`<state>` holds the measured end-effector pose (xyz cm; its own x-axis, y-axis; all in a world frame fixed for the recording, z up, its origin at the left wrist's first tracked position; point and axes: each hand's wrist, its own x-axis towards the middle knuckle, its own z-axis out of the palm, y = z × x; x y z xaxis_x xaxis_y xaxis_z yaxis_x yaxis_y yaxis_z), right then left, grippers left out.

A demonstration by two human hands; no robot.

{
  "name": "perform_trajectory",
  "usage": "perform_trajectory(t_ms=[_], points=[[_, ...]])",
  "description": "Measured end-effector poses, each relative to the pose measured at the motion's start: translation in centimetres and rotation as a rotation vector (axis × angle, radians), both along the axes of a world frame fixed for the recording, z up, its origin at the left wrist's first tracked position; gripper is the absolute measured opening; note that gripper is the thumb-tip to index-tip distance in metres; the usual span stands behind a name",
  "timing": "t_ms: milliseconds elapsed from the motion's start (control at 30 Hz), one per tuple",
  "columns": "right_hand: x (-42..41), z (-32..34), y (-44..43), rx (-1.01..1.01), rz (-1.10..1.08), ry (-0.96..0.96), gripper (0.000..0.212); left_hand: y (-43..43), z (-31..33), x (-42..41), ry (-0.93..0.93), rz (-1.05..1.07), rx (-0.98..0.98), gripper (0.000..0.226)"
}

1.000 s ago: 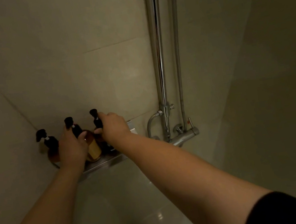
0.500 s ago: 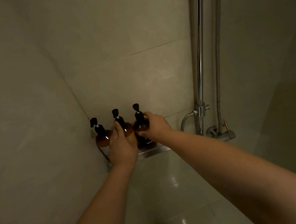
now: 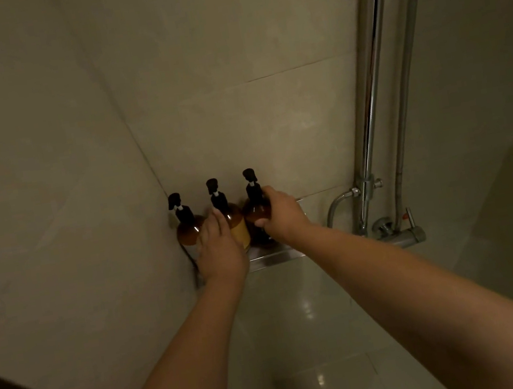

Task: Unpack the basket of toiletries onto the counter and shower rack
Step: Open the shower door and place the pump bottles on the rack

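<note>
Step in hand: seating bottles on rack (image 3: 275, 257) in shower corner.
Three pump bottles upright, close in row: left bottle (image 3: 188, 228), mid bottle (image 3: 235, 218), right bottle (image 3: 254, 211).
Your left hand (image 3: 220, 250) lies flat on mid bottle, fingers near straight.
Your right hand (image 3: 281, 214) grips right bottle at shoulder, thumb in front.
Basket, desk: not in view.
Next move, likely: release both hands without tipping row; keep clear of mixer (image 3: 402, 235).

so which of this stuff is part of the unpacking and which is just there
Job: left pump bottle, middle pump bottle, right pump bottle, shower rack, left hand, right hand.
Just there: shower pipes, mixer valve, tiled wall.
</note>
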<state>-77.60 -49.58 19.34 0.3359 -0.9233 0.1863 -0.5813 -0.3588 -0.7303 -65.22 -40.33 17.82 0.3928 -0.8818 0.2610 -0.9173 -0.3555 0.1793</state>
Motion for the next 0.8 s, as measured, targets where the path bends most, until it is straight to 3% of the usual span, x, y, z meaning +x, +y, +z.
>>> perform_trajectory(t_ms=[200, 367, 667, 800], points=[[0.1, -0.2, 1.2, -0.005, 0.029, -0.027, 0.056, 2.6, -0.8, -1.2, 0.168, 0.091, -0.098, 0.101], [-0.2, -0.1, 1.7, 0.011, 0.032, -0.048, 0.051, 2.9, -1.6, -0.6, 0.299, 0.026, -0.028, 0.092], [0.0, -0.6, 1.2, 0.015, 0.040, -0.085, 0.053, 2.8, -2.3, 2.0, 0.294, -0.112, 0.008, 0.104], [-0.2, -0.9, 2.2, 0.038, 0.034, 0.033, 0.069, 3.5, -2.8, 2.8, 0.294, -0.151, 0.040, 0.102]])
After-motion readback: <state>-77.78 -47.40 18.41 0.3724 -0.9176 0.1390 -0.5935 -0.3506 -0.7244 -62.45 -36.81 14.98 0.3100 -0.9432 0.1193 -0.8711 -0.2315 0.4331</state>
